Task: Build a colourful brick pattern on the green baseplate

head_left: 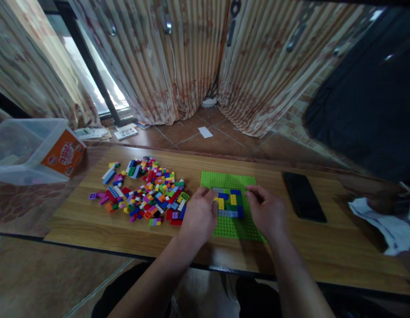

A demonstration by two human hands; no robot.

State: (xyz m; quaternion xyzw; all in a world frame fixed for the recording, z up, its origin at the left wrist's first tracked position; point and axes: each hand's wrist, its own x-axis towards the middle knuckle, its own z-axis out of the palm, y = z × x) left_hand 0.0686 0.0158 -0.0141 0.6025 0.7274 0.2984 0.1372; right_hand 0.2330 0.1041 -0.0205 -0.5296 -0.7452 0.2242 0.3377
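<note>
A green studded baseplate lies on the wooden table, with a low block of blue, yellow, green and grey toy bricks built on it. My left hand is at the left side of this build, its fingers closed and the fingertips against or just over the bricks. Whatever those fingers may hold is hidden. Over the plate's right edge, my right hand is curled, thumb and forefinger close together; I cannot make out anything between them. Left of my left hand spreads a pile of loose coloured bricks.
A black phone lies on the table to the right. Beyond the table's left end stands a clear plastic box with an orange label. A white cloth is at the far right. Striped curtains hang behind.
</note>
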